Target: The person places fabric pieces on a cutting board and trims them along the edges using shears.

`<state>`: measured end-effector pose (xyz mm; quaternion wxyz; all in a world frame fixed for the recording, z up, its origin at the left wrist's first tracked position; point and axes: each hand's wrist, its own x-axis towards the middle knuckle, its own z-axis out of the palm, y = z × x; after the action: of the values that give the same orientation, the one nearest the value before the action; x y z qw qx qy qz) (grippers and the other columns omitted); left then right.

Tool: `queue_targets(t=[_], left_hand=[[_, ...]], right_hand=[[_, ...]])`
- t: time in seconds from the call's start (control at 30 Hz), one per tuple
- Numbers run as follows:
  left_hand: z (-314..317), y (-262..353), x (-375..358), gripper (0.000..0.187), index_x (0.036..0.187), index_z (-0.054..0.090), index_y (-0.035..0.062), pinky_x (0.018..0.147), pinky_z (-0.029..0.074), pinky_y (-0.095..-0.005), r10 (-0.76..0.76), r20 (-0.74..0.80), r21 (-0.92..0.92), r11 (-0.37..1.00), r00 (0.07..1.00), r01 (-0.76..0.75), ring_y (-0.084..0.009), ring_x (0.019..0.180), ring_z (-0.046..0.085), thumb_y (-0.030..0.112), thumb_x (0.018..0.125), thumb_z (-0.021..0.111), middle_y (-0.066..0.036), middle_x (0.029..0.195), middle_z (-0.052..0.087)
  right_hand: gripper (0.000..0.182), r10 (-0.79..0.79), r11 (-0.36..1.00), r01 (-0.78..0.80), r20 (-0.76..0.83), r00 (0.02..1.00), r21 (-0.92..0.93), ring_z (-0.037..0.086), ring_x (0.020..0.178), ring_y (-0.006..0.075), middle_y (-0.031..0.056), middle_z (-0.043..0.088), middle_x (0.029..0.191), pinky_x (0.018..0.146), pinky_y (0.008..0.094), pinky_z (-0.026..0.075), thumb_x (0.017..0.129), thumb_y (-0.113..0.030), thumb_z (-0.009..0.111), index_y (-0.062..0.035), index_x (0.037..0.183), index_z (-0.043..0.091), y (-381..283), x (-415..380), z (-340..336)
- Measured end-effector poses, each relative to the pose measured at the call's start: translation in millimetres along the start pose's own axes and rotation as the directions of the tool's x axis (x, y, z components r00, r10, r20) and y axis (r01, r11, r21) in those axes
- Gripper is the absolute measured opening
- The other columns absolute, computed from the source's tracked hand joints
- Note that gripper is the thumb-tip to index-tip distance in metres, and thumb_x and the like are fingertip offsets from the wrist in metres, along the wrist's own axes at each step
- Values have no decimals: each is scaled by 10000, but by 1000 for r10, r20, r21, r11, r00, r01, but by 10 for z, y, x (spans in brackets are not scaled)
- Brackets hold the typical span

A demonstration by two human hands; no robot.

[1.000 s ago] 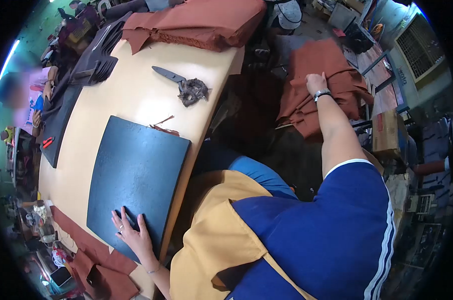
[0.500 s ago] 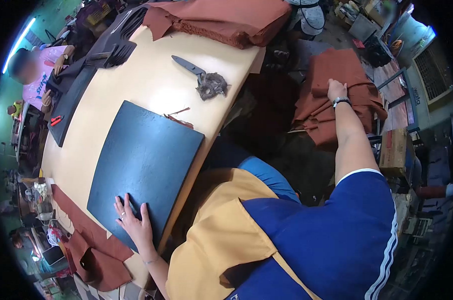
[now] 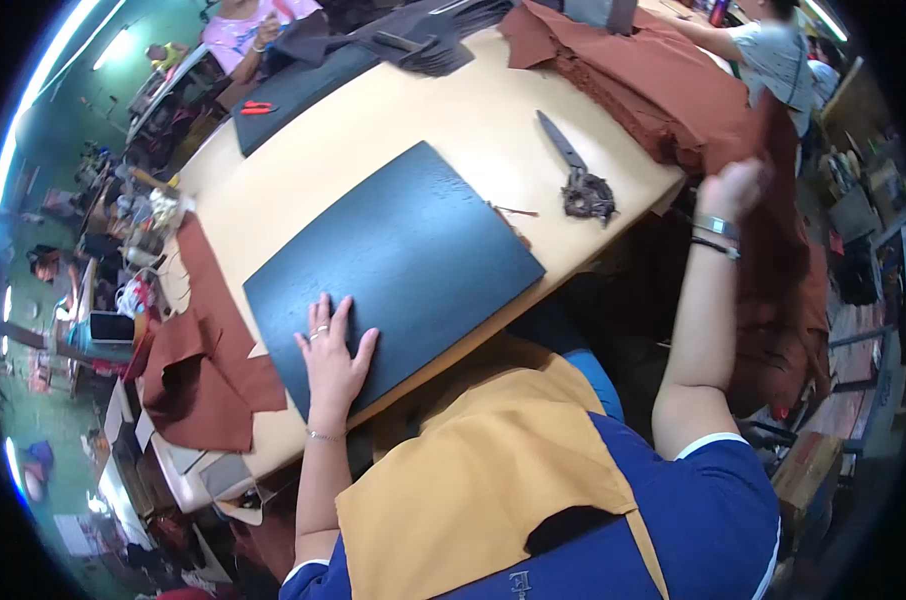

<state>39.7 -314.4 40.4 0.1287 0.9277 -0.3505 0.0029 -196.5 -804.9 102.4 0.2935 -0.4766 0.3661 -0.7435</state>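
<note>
My left hand (image 3: 335,365) lies open on a dark blue-black board (image 3: 403,255), fingers spread near its lower left edge. The board rests flat on the cream tabletop (image 3: 353,130). At the right, my right hand (image 3: 733,190) is raised beside the table corner, closed round a reddish-brown leather sheet (image 3: 773,260). The sheet hangs down from the fist, and motion blurs the hand and the upper part of the sheet. Large scissors (image 3: 563,145) with dark wrapped handles lie right of the board, and thin brown scraps (image 3: 518,212) show at its far right edge.
A thick stack of reddish-brown leather (image 3: 643,70) covers the table's far right corner. More brown leather pieces (image 3: 208,370) lie at the left end. A red-handled tool (image 3: 258,107) sits on a dark board across the table, where one co-worker sits. Another person (image 3: 773,60) is at far right.
My right hand has lifted from the pile at the right towards the table corner, bringing the brown leather sheet up with it. My view has turned; my left hand stays on the board.
</note>
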Motion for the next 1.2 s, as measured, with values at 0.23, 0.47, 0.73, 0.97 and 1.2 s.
queue_targets(t=[0.23,0.47,0.73,0.97,1.2], left_hand=[[23,-272,-26,571,1466,290,57,1134,183,-488,-91,-106,-449,893,990,34,-324,1403,273,350,993,416,-171,1509,301],[52,-372,22,571,1472,230,4,1133,215,-397,-248,-267,-755,654,931,-42,-327,1399,253,308,1013,380,-195,1521,239],[-174,-137,777,610,1440,344,101,1134,230,-413,202,-313,-66,970,928,-234,-353,1388,285,169,874,562,-215,1472,324],[-17,-275,1345,569,1354,466,167,963,412,-405,353,-142,-97,925,925,-368,-299,1119,544,176,812,638,-130,1152,591],[157,-686,981,163,978,715,150,790,461,-367,301,-419,-48,935,857,-352,-238,888,605,171,827,657,-34,937,650]], right_hand=[[141,-111,862,-499,924,-365,-94,525,832,103,20,579,816,795,270,442,849,-44,423,-37,813,558,-1078,-2356,679],[135,30,870,-442,920,-390,-217,435,702,67,-20,510,731,654,236,392,835,-26,403,-28,797,532,-809,-2761,101],[144,112,899,-361,926,-361,-249,402,644,46,-33,485,689,573,232,356,829,-20,408,-32,782,543,-826,-2720,-35],[90,-106,993,-72,988,-110,99,468,621,74,30,539,763,562,229,401,841,3,483,-15,841,572,-897,-2646,178],[188,41,997,-65,999,-26,-43,582,651,123,59,617,917,616,255,494,850,-131,674,-18,992,626,-900,-2325,338]])
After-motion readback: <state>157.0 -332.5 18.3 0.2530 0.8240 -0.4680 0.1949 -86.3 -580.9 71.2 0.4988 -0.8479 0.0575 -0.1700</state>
